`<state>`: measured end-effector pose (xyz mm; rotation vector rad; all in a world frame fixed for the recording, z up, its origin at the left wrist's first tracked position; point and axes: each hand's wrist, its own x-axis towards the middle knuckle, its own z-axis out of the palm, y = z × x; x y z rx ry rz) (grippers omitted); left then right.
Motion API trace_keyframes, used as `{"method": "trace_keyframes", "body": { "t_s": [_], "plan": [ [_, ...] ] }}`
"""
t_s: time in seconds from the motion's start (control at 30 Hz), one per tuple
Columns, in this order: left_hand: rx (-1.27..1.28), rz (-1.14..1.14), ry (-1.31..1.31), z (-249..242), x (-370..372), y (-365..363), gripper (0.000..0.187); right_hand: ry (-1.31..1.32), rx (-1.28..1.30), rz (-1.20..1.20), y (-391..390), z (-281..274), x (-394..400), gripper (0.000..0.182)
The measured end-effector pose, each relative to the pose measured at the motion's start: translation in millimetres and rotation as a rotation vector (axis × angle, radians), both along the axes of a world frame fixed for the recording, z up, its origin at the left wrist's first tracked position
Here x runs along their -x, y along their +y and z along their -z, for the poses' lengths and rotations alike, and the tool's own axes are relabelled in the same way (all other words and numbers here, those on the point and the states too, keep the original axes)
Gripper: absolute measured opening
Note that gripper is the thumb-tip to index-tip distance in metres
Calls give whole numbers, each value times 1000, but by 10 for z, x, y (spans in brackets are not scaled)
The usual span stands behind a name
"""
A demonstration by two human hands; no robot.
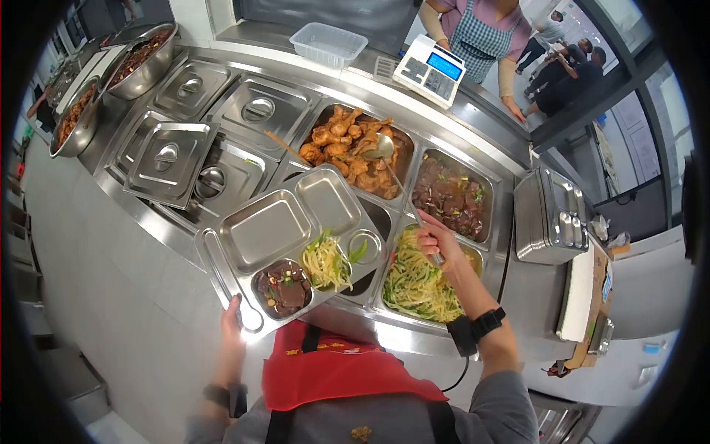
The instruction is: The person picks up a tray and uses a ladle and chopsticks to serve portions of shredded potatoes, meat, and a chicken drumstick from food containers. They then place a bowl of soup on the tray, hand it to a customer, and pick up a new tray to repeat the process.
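Right now my right hand [436,237] is clenched around the handle of a long ladle [384,148], whose bowl lies over the pan of fried chicken [347,144]. My left hand [233,318] grips the near corner of a steel tray [259,229], fingers curled under its edge, holding it tilted above the counter's front rim. On the tray, one small compartment holds dark braised meat [282,288] and the one beside it shredded vegetables [325,263]; the two big compartments are bare. Just under my right wrist sits the pan of shredded vegetables [418,285], and beyond it a pan of dark meat [447,196]. The ladle handle crosses the divider between these pans. To the left, lidded pans [259,111] fill the counter, one lid [168,159] sitting askew. Farther off stand a scale [429,70], a plastic box [329,44] and two bowls [140,63] of food. A person in a checked apron [481,37] waits across the counter.
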<state>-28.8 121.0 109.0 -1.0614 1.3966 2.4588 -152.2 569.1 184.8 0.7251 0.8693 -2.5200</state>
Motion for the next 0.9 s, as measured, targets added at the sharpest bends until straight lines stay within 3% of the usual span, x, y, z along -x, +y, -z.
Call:
{"method": "trace_keyframes", "body": {
  "t_s": [0.13, 0.37, 0.47, 0.6, 0.7, 0.8, 0.9],
  "plan": [
    [22, -30, -20, 182, -8, -27, 43, 51, -96, -38, 212, -153, -145, 38],
    [-23, 7, 37, 101, 86, 223, 38, -28, -394, -221, 315, -1024, -597, 44],
    [26, -17, 5, 95, 66, 329, 37, -100, -457, -340, 274, -1185, -849, 47],
    [37, -38, 5, 269, -162, 311, 34, 29, -656, -541, 233, -1080, -1103, 49],
    [-1, -62, 8, 331, -455, 302, 33, 536, -1350, -770, 315, -803, -1243, 48],
    [0, -133, -23, 411, -809, 325, 31, 976, -1638, -659, 242, -717, -1277, 49],
    [-27, -221, -62, 411, -1173, 406, 29, 1077, -1607, -724, 183, -611, -1319, 50]
  ]
}}
